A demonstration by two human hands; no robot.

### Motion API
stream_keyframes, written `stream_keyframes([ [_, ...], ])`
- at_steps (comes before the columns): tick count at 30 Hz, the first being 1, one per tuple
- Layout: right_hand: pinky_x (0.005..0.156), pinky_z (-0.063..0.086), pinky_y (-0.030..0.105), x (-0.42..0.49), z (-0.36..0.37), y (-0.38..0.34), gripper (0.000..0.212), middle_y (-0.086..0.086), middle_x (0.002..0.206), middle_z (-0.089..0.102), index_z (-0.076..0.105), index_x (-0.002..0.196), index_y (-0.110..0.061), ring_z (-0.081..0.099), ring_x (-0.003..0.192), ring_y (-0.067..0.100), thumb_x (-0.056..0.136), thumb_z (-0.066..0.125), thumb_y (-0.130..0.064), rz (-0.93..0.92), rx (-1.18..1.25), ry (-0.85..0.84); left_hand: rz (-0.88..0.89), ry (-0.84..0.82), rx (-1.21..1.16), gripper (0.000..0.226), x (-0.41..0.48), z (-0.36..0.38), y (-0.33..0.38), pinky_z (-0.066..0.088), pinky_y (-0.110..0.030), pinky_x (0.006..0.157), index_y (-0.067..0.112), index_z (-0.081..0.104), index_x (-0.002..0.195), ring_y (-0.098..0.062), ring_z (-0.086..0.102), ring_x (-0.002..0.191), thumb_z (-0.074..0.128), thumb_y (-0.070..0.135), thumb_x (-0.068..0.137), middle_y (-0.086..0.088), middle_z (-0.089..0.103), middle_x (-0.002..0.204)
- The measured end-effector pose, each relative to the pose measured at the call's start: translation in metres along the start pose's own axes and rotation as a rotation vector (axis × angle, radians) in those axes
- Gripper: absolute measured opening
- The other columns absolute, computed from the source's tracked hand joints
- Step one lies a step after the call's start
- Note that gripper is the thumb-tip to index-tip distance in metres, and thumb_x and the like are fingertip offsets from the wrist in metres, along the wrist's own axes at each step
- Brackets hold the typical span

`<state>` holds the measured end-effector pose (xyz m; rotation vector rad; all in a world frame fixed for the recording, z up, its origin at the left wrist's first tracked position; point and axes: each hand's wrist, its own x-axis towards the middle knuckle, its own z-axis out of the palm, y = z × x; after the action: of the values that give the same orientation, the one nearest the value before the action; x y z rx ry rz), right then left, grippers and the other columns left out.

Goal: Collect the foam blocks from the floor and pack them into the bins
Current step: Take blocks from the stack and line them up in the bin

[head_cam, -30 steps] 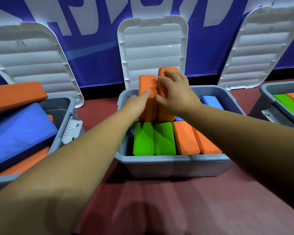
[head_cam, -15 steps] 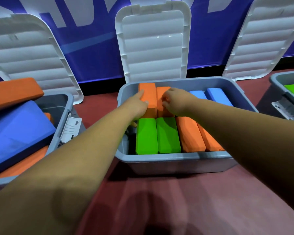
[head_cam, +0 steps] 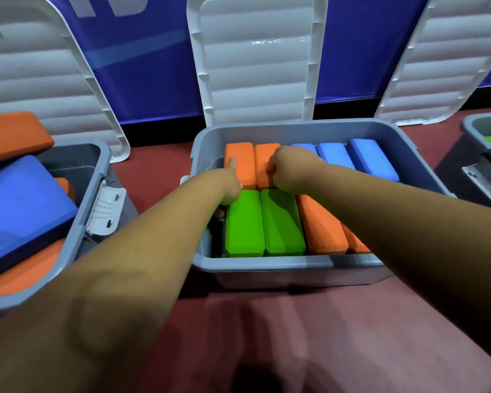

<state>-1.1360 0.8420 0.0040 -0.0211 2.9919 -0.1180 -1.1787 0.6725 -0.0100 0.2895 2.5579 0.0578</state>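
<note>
Both orange blocks, held upright above the rim a second ago, now lie flat in the back row of the middle bin point(head_cam: 267, 266), level with the rest. The left hand point(head_cam: 230, 184) lays its thumb along the left orange block point(head_cam: 243, 154). Its fingers dip into the gap by the bin wall, mostly hidden, so I cannot tell whether they clasp it. The right hand point(head_cam: 291, 171) is curled into a fist, knuckles resting on the right orange block point(head_cam: 262, 165). Three blue blocks point(head_cam: 372, 163) fill the row beside them. In front lie two green blocks point(head_cam: 244, 222) and two more orange ones point(head_cam: 321, 225). The white lid point(head_cam: 255, 66) stands open behind. The left bin point(head_cam: 77, 231) holds a large blue block point(head_cam: 20, 199).
</note>
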Motion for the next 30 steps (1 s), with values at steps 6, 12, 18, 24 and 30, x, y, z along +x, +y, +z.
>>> stream_keyframes([
  [6,0.098,0.052,0.045,-0.011,0.004,0.007,0.036,0.005,0.128,0.058,0.072,0.120,-0.019,0.059,0.115,0.030,0.089,0.053,-0.015,-0.009,0.069,0.002,0.156,0.265,0.205,0.068,-0.016,-0.006,0.000,0.044,-0.043,0.104,0.015,0.036,0.158,-0.039,0.046,0.135,0.057,0.047,0.102,-0.023,0.047,0.146],
  [12,0.090,0.052,0.049,-0.015,0.016,0.015,0.025,0.005,0.121,0.054,0.061,0.115,-0.020,0.059,0.108,0.034,0.091,0.051,-0.023,-0.038,0.095,0.088,0.202,0.229,0.237,0.080,-0.012,-0.004,-0.005,0.043,-0.045,0.111,0.018,0.031,0.162,-0.039,0.043,0.139,0.057,0.059,0.098,-0.025,0.038,0.150],
  [18,0.083,0.051,0.046,-0.009,0.021,0.015,0.022,0.006,0.118,0.055,0.061,0.109,-0.019,0.059,0.103,0.036,0.089,0.053,-0.028,-0.054,0.102,0.166,0.173,0.182,0.327,0.081,-0.002,0.004,0.005,0.030,-0.047,0.122,0.010,0.008,0.166,-0.040,0.024,0.153,0.046,0.051,0.106,-0.029,0.014,0.166],
  [24,0.088,0.050,0.047,-0.026,0.024,-0.010,0.031,0.012,0.120,0.062,0.068,0.111,-0.012,0.054,0.109,0.041,0.090,0.054,-0.030,0.122,0.200,0.209,0.187,0.276,-0.043,0.053,-0.032,0.018,-0.009,0.046,-0.047,0.107,0.010,0.053,0.142,-0.039,0.051,0.130,0.056,0.043,0.101,-0.018,0.047,0.143],
  [30,0.095,0.047,0.042,-0.079,-0.008,-0.082,0.029,0.017,0.111,0.067,0.077,0.101,-0.011,0.060,0.105,0.040,0.088,0.054,-0.022,0.203,0.563,0.229,0.175,0.334,-0.511,0.032,-0.125,0.025,-0.034,0.053,-0.032,0.093,0.024,0.073,0.123,-0.016,0.067,0.106,0.053,0.019,0.099,0.002,0.072,0.118],
])
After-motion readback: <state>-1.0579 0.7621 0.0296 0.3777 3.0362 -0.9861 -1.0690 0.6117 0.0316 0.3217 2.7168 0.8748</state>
